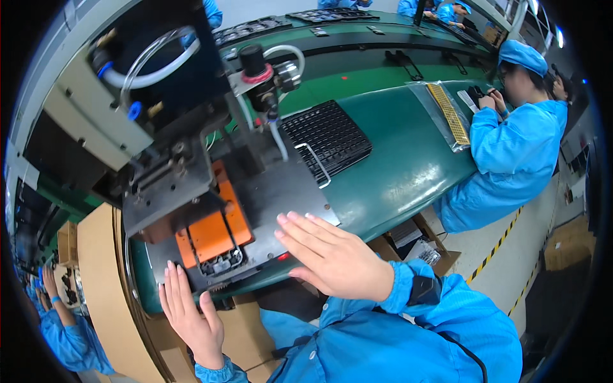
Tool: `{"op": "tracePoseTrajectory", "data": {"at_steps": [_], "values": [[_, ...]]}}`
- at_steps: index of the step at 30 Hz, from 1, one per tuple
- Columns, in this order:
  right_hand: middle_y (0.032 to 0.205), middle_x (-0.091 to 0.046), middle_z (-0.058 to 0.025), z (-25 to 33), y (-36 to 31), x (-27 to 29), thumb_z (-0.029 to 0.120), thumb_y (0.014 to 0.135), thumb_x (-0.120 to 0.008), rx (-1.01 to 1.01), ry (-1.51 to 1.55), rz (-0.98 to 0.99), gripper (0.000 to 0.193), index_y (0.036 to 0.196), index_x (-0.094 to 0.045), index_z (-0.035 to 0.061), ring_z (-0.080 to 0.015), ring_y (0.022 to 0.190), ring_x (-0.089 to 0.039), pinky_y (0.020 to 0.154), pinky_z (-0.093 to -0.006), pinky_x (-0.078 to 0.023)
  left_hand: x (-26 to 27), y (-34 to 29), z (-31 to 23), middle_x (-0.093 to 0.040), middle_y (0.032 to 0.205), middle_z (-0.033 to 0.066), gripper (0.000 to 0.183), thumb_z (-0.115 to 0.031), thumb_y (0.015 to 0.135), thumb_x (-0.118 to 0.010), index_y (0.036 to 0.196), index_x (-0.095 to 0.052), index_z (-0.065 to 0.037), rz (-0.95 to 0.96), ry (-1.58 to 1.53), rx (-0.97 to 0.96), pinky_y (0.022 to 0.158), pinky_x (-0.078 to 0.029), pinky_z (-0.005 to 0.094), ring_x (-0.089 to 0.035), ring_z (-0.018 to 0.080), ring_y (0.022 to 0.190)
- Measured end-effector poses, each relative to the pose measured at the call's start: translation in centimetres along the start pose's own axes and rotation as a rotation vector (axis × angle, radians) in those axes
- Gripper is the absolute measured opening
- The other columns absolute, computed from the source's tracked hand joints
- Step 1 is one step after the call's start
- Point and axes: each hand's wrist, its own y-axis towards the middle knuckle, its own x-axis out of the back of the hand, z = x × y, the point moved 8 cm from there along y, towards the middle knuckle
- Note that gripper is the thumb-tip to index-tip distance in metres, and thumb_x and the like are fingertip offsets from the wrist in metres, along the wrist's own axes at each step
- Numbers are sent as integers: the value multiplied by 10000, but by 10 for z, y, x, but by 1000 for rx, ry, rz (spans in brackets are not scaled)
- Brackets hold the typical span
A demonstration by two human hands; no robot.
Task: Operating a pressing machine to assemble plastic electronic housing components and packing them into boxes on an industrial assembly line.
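My left hand (189, 314) lies flat with fingers together at the near edge of a grey metal press base (281, 191). My right hand (330, 255) rests flat, fingers extended, on the near right corner of that base. Neither hand holds anything. Between them sits an orange fixture (211, 233) with a dark part (220, 263) in a black frame at its front. Above it hangs the machine's dark press head (167, 185).
A black gridded tray (327, 136) lies on the green bench (402, 166) beyond the base. A clear bag with a yellow strip (447, 115) lies farther right. A person in blue (514, 147) works at the bench's right end. Cardboard boxes (102, 281) stand lower left.
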Motion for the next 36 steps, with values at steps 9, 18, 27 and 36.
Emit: {"op": "tracePoseTrajectory", "data": {"at_steps": [9, 18, 27, 36], "values": [[910, -670, -148, -226, 71, 50, 150, 877, -598, -255, -60, -249, 148, 938, -701, 62, -353, 878, -642, 787, -434, -521, -29, -14, 16, -554, 1319, 156, 455, -267, 1005, -290, 1258, -539, 18, -485, -6, 65, 1083, -256, 469, -480, 303, 1244], [905, -647, -116, -274, 113, 10, 90, 796, -615, -192, -299, -125, 102, 836, -708, 84, -317, 890, -643, 758, -426, -525, -30, -19, 15, -576, 1288, 152, 457, -253, 994, -281, 1234, -556, 22, -516, -19, 128, 1085, -237, 467, -486, 296, 1229], [872, -695, -141, -305, 140, 8, 107, 780, -598, -272, -120, 189, 114, 828, -688, 57, -340, 859, -658, 765, -417, -524, -35, -14, 17, -547, 1287, 162, 447, -242, 1005, -280, 1226, -553, 35, -553, 12, 116, 1061, -309, 435, -454, 305, 1232], [860, -640, -181, -478, 64, 102, 34, 708, -574, -409, -529, -540, 133, 807, -662, 34, -391, 891, -595, 786, -494, -491, -34, -26, 21, -640, 1163, 150, 486, -386, 1030, -350, 1161, -620, -4, -662, -16, 35, 998, -349, 455, -539, 340, 1100]]}}
